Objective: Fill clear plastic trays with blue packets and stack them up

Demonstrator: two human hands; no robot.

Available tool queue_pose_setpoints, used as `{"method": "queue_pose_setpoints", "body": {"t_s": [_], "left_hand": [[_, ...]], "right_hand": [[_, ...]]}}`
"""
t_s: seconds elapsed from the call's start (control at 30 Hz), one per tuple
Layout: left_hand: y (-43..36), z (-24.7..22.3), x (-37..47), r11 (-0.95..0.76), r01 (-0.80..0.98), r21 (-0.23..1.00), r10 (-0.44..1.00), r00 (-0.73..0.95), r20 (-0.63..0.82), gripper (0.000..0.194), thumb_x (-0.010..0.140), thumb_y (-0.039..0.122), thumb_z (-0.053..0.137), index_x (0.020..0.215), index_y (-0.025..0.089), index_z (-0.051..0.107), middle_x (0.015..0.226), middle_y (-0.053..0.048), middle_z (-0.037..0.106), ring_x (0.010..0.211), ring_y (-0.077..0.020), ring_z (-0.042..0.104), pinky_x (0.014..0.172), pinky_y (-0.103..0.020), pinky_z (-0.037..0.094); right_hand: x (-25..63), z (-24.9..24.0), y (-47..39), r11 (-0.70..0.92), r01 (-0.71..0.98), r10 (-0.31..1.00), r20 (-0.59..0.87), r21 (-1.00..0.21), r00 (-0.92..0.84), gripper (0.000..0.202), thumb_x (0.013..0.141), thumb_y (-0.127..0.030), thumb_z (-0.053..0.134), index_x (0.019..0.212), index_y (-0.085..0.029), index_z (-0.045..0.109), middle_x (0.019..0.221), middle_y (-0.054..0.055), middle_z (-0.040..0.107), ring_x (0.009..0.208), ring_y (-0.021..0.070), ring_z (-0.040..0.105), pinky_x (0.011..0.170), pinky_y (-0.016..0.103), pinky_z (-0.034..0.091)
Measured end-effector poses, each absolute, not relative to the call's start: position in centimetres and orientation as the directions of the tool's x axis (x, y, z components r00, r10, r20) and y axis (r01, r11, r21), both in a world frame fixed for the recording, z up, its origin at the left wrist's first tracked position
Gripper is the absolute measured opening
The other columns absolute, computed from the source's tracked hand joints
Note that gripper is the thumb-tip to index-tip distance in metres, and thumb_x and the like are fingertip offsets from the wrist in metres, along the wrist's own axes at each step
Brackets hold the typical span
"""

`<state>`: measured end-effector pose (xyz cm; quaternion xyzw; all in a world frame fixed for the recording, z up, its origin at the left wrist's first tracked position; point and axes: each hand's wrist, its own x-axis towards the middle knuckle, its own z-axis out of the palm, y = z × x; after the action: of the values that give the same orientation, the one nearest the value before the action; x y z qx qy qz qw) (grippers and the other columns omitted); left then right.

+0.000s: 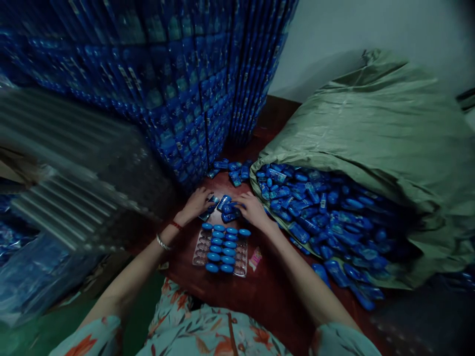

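Small glossy blue packets (224, 202) lie in a loose cluster on the dark red tabletop (274, 277). My left hand (198, 201) reaches over the packets on the left, fingers apart and touching them. From the other side my right hand (251, 207) rests its spread fingertips against the right-hand packets. Closer to my body is a clear plastic blister tray (240, 271) with oval cavities. Smooth blue oval pieces (221, 251) sit on its middle columns and in a row along its far edge; side cavities show no blue pieces.
A large pale green sack (356, 118) lies open at right, spilling blue packets (315, 212). Tall stacks of blue packaged goods (178, 89) rise behind. Grey ridged trays (85, 163) are piled at left. A small pink wrapper (255, 259) lies beside the blister tray.
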<state>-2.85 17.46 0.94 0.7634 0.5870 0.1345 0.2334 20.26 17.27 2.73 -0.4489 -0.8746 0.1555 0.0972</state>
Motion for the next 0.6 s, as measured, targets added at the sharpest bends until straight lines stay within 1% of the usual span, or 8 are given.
{"method": "queue_pose_setpoints", "body": {"t_s": [0.1, 0.17, 0.27, 0.37, 0.43, 0.5, 0.53, 0.6], "left_hand": [[18.4, 1.0, -2.0, -0.185, 0.855, 0.485, 0.936, 0.304, -0.178, 0.065, 0.058, 0.024, 0.079, 0.117, 0.014, 0.053, 0.114, -0.014, 0.056, 0.102, -0.0298, 0.055, 0.086, -0.039, 0.044], [18.6, 0.7, -1.7, -0.186, 0.842, 0.506, 0.931, 0.315, -0.182, 0.071, 0.053, 0.020, 0.081, 0.117, 0.014, 0.051, 0.113, -0.013, 0.058, 0.100, -0.0278, 0.057, 0.084, -0.035, 0.046], [18.1, 0.4, -1.9, -0.178, 0.828, 0.532, 0.939, 0.304, -0.158, 0.061, 0.060, 0.018, 0.077, 0.114, 0.011, 0.051, 0.106, -0.012, 0.061, 0.097, -0.0253, 0.059, 0.082, -0.033, 0.047], [16.6, 0.6, -2.7, -0.174, 0.815, 0.553, 0.955, 0.276, -0.106, 0.035, 0.075, 0.019, 0.064, 0.107, 0.011, 0.054, 0.103, -0.011, 0.062, 0.097, -0.0232, 0.059, 0.085, -0.033, 0.046], [14.8, 0.9, -3.4, -0.171, 0.797, 0.580, 0.973, 0.230, -0.028, 0.024, 0.083, 0.021, 0.053, 0.106, 0.012, 0.056, 0.106, -0.011, 0.061, 0.100, -0.0216, 0.058, 0.089, -0.033, 0.044], [12.3, 1.3, -4.4, -0.154, 0.755, 0.638, 0.988, 0.106, 0.113, 0.026, 0.087, 0.024, 0.046, 0.110, 0.013, 0.054, 0.108, -0.011, 0.060, 0.101, -0.0203, 0.057, 0.091, -0.033, 0.044], [10.8, 1.5, -5.0, -0.138, 0.728, 0.671, 0.983, 0.018, 0.182, 0.028, 0.088, 0.026, 0.046, 0.113, 0.014, 0.053, 0.109, -0.010, 0.060, 0.100, -0.0198, 0.058, 0.090, -0.033, 0.044], [7.4, 1.8, -6.2, -0.086, 0.683, 0.725, 0.958, -0.142, 0.248, 0.031, 0.087, 0.031, 0.049, 0.114, 0.016, 0.052, 0.106, -0.007, 0.061, 0.096, -0.0191, 0.059, 0.086, -0.032, 0.047]], "right_hand": [[17.9, 3.3, 18.6, 0.617, 0.744, 0.740, -0.134, -0.255, -0.659, 0.038, 0.079, -0.020, 0.062, 0.116, -0.024, 0.057, 0.113, 0.006, 0.059, 0.102, 0.0214, 0.054, 0.079, 0.029, 0.042], [17.2, 3.3, 19.4, 0.620, 0.746, 0.728, -0.174, -0.244, -0.663, 0.042, 0.075, -0.022, 0.066, 0.115, -0.024, 0.055, 0.113, 0.007, 0.058, 0.098, 0.0211, 0.057, 0.073, 0.027, 0.043], [17.8, 3.3, 19.8, 0.585, 0.775, 0.764, -0.160, -0.239, -0.626, 0.040, 0.076, -0.025, 0.064, 0.114, -0.019, 0.052, 0.114, 0.010, 0.056, 0.093, 0.0226, 0.059, 0.070, 0.028, 0.043], [20.0, 3.5, 18.9, 0.534, 0.807, 0.815, -0.099, -0.252, -0.570, 0.031, 0.084, -0.026, 0.052, 0.113, -0.016, 0.049, 0.112, 0.012, 0.056, 0.093, 0.0229, 0.059, 0.072, 0.030, 0.044], [21.9, 3.7, 17.3, 0.476, 0.794, 0.868, 0.056, -0.379, -0.494, 0.025, 0.088, -0.028, 0.045, 0.111, -0.018, 0.049, 0.109, 0.010, 0.057, 0.092, 0.0210, 0.059, 0.075, 0.031, 0.045], [24.1, 3.7, 14.8, 0.366, 0.700, 0.930, 0.215, -0.613, -0.299, 0.024, 0.090, -0.033, 0.043, 0.109, -0.020, 0.049, 0.098, 0.006, 0.061, 0.080, 0.0175, 0.060, 0.072, 0.030, 0.047], [25.1, 3.6, 13.3, 0.295, 0.614, 0.955, 0.235, -0.732, -0.179, 0.025, 0.090, -0.035, 0.044, 0.110, -0.021, 0.049, 0.090, 0.004, 0.062, 0.072, 0.0157, 0.060, 0.068, 0.029, 0.048], [26.7, 3.2, 9.8, 0.134, 0.434, 0.990, 0.143, -0.891, -0.011, 0.028, 0.088, -0.037, 0.045, 0.111, -0.022, 0.047, 0.077, -0.001, 0.060, 0.055, 0.0128, 0.055, 0.056, 0.027, 0.047]]}}
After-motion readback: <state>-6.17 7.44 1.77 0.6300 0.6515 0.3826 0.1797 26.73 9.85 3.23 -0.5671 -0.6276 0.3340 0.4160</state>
